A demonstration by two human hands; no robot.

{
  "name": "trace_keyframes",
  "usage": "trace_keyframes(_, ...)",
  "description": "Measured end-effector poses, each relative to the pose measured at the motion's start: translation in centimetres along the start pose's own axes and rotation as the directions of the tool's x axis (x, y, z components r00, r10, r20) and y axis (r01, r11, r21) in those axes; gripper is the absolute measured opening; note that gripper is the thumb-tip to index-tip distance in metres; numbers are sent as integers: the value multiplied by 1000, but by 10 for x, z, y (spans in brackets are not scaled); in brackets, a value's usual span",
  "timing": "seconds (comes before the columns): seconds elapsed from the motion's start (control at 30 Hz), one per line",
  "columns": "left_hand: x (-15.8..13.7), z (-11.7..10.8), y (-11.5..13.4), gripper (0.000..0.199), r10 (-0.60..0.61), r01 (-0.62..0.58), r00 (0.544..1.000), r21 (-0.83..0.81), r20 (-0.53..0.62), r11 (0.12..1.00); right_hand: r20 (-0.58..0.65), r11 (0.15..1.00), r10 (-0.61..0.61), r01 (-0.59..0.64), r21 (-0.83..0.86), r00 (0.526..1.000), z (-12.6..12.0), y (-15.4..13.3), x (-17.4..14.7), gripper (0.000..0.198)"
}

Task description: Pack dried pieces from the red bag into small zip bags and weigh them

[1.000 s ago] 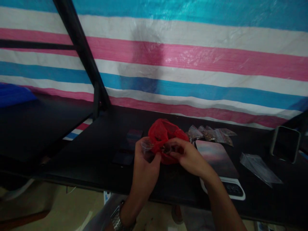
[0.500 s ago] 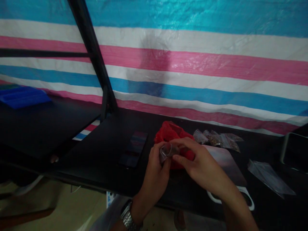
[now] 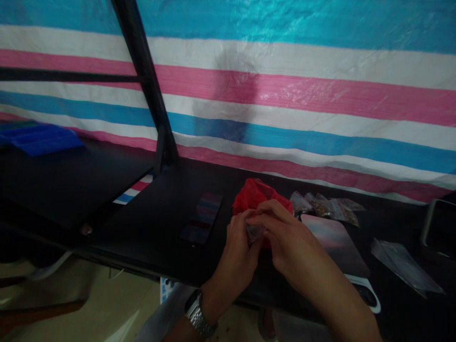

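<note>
My left hand is closed round a small clear plastic bag, mostly covered by fingers. My right hand meets it from the right, its curled fingers pressed over the top of the bag; the fingertips and whatever lies between them are partly hidden. Just behind both hands sits a crumpled red plastic bag, its contents out of sight. Right of it lie several small clear bags with brownish bits. A flat scale with a shiny plate and white front edge is partly behind my right forearm.
A dark phone lies left of my hands on the black table. Flat clear bags and a dark framed device are at the right. A blue tray sits far left, beyond the black metal post.
My right hand has moved left and closed over the top of the small clear bag, hiding the opening seen before. The view has shifted slightly.
</note>
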State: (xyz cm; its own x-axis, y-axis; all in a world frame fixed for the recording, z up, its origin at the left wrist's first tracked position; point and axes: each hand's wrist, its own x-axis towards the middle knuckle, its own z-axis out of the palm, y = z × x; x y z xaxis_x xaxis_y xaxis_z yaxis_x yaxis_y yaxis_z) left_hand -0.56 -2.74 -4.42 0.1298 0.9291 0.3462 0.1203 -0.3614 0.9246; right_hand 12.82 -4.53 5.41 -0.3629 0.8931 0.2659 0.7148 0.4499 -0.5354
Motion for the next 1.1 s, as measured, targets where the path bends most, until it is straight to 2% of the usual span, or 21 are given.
trace_keyframes(0.13, 2, -1, 1, 45, -2, 2, 1000, 4, -27, 1000, -67, 995, -63, 68, 72, 996, -5, 1, 0, 56)
trace_keyframes(0.23, 5, -3, 5, 30, -63, 65, 992, 17, -109, 998, -268, 996, -47, 66, 62, 962, -18, 11, -3, 41)
trace_keyframes(0.3, 7, -3, 7, 22, -124, 130, 977, 22, -172, 991, -350, 1000, 12, -8, 14, 937, -25, 20, -5, 35)
trace_keyframes(0.37, 10, -2, 10, 24, -169, 179, 958, 23, -233, 984, -283, 993, 106, -119, -27, 953, -24, 30, -5, 37)
trace_keyframes(0.43, 12, -1, 12, 30, -198, 211, 939, 19, -283, 977, -134, 972, 214, -225, -73, 968, -16, 36, -3, 41)
trace_keyframes(0.53, 17, -1, 14, 28, -249, 252, 909, -34, -335, 967, -7, 939, 308, -305, -161, 951, 3, 38, 4, 43)
trace_keyframes(0.6, 20, -2, 15, 27, -276, 269, 888, -69, -368, 961, 19, 918, 343, -330, -221, 939, 10, 38, 8, 43)
trace_keyframes(0.73, 24, -6, 20, 24, -288, 261, 845, -122, -450, 958, -32, 854, 414, -401, -330, 910, 7, 40, 13, 46)
trace_keyframes(0.8, 26, -7, 22, 20, -292, 244, 825, -161, -484, 956, -48, 831, 423, -409, -378, 905, 3, 43, 18, 47)
trace_keyframes(0.9, 29, -8, 23, 16, -315, 218, 812, -245, -491, 945, -37, 832, 379, -358, -424, 925, 1, 48, 31, 50)
trace_keyframes(1.1, 36, -6, 20, 26, -497, 274, 777, -503, -387, 820, 17, 894, 304, -279, -351, 953, 8, 60, 42, 51)
